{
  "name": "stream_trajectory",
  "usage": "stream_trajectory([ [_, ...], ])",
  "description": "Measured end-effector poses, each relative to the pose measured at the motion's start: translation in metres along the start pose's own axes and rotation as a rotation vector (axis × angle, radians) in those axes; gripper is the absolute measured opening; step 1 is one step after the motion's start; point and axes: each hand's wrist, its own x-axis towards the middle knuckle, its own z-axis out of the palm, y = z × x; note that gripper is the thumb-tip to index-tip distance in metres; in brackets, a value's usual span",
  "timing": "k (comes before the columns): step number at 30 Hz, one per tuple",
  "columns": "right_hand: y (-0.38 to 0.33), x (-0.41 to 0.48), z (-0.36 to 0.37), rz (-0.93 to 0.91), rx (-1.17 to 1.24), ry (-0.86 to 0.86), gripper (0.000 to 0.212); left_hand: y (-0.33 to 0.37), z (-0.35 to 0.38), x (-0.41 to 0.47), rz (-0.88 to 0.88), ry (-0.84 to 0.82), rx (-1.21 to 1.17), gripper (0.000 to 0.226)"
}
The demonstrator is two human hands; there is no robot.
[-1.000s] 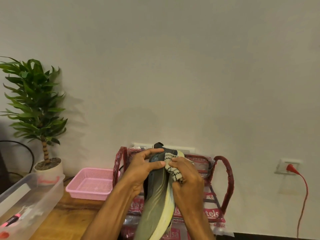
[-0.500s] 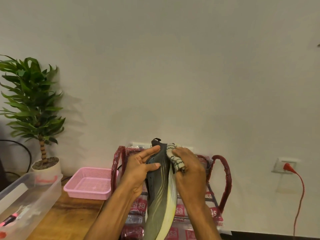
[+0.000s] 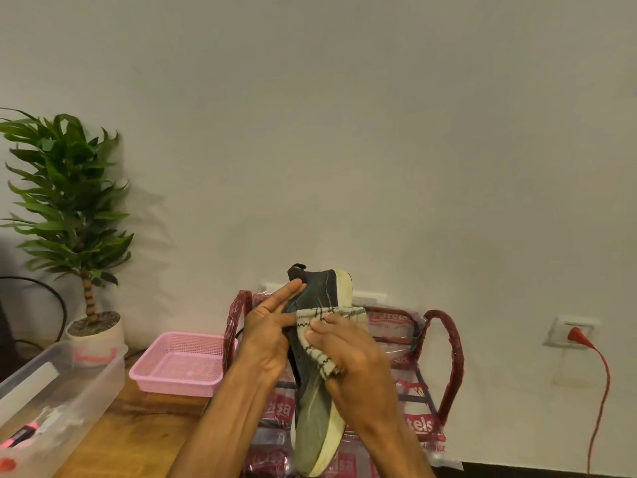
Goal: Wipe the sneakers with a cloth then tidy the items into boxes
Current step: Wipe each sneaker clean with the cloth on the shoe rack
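I hold a dark grey-green sneaker (image 3: 315, 412) with a pale yellow sole upright in front of me, heel end up. My left hand (image 3: 267, 334) grips its left side, fingers wrapped along the upper. My right hand (image 3: 348, 363) holds a cream cloth with dark check lines (image 3: 319, 331) bunched against the sneaker's right side and sole edge. The lower toe end runs out toward the bottom of the frame.
A clear plastic box (image 3: 51, 395) with small items sits on the wooden table (image 3: 138, 432) at left. Beside it are a pink mesh basket (image 3: 182, 363) and a potted plant (image 3: 74, 222). Behind the sneaker stands a red plastic-wrapped rack (image 3: 444, 360). A red plug (image 3: 575, 334) sits in a wall socket.
My right hand has slid the cloth down from the heel top onto the sneaker's side, and the sneaker's sole has turned more toward me.
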Motion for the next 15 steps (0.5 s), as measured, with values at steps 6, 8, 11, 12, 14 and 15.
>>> stream_trajectory([
  [6,0.022,0.017,0.005,0.181,-0.070,0.107,0.055,0.001,0.007,-0.005,0.010,-0.040,0.014,0.054],
  [8,0.014,0.009,0.006,0.176,-0.034,0.087,0.058,0.002,0.005,-0.002,0.022,-0.011,0.002,0.049],
  [11,0.006,-0.011,0.003,0.020,-0.012,0.009,0.045,0.004,0.000,0.001,0.021,0.032,-0.025,0.049],
  [12,0.008,-0.013,0.000,-0.003,-0.020,-0.001,0.040,0.003,-0.001,0.000,0.012,0.030,-0.024,0.051],
  [14,0.019,-0.008,-0.003,0.010,-0.073,0.015,0.028,0.001,-0.002,-0.001,-0.010,0.011,-0.021,0.054],
  [15,0.026,-0.004,-0.003,0.042,-0.099,0.031,0.028,0.001,-0.001,-0.002,-0.012,0.001,-0.022,0.055],
])
